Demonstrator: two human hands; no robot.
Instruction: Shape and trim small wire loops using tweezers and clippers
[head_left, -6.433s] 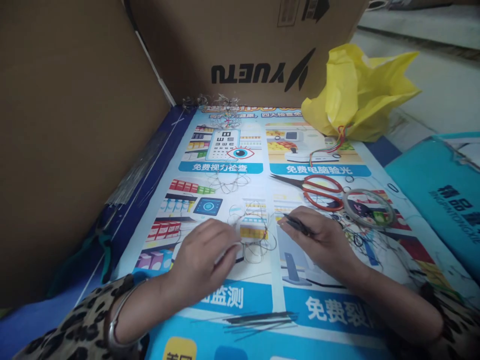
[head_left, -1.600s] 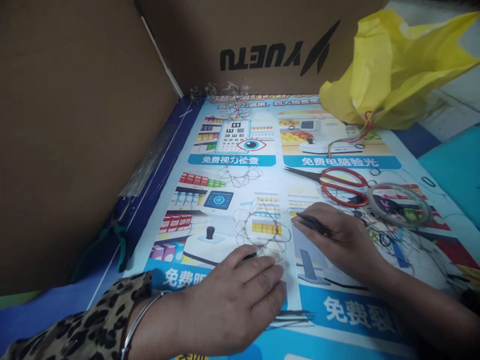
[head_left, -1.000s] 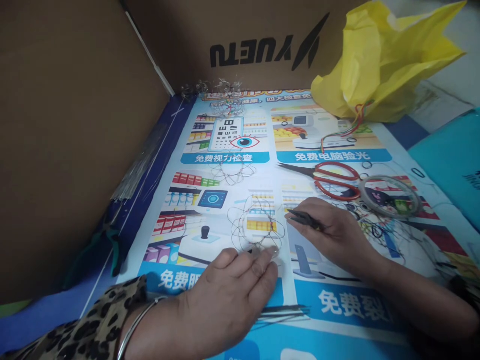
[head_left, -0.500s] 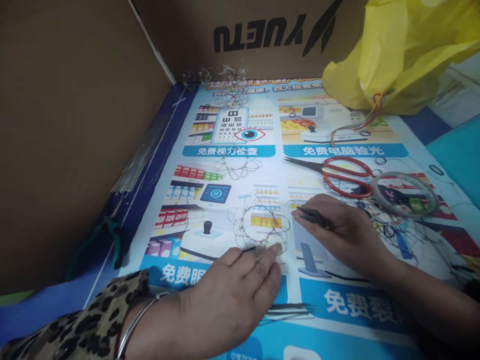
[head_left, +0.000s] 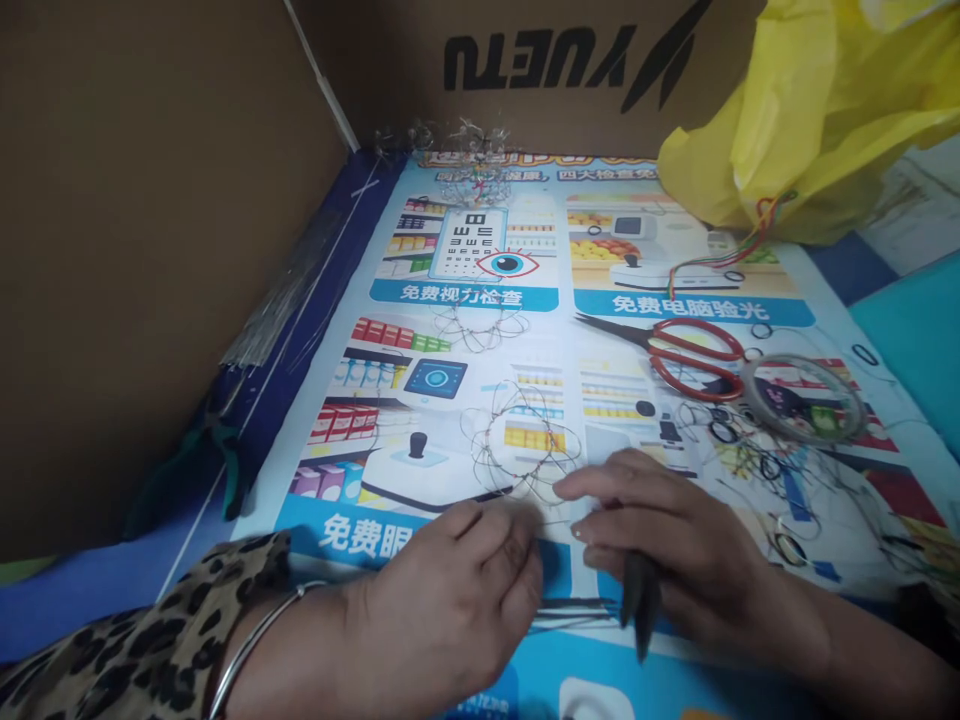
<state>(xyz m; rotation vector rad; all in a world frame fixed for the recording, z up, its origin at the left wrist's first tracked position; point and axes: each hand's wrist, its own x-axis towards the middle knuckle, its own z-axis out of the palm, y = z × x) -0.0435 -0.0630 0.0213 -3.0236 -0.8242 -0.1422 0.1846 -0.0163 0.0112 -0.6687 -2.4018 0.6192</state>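
Observation:
My left hand point(head_left: 465, 590) is closed, its thumb and fingertips pressed together beside the near edge of a looped wire ring point(head_left: 489, 440); what they pinch is hidden. Across from it, my right hand point(head_left: 675, 550) holds a small black two-pronged tool point(head_left: 639, 605) in its palm, prongs pointing down toward me. Its thumb and forefinger reach to the ring's right near edge, slightly apart. Under the hands lies a bundle of dark thin wires point(head_left: 574, 608). Farther off, a second looped wire ring point(head_left: 484, 325) rests flat on the printed poster point(head_left: 568, 400).
Red-handled scissors point(head_left: 694, 360), a grey wire coil point(head_left: 806, 398) and tangled wire scraps point(head_left: 757, 460) lie to the right. Green-handled pliers point(head_left: 225, 455) and straight wires point(head_left: 270, 310) are left, by the cardboard wall point(head_left: 150, 250). A yellow bag point(head_left: 795, 120) stands behind.
My right hand has moved nearer and toward my left hand, and the black tool has swung from pointing left to pointing down. My left hand has drawn back slightly, its fingers curling.

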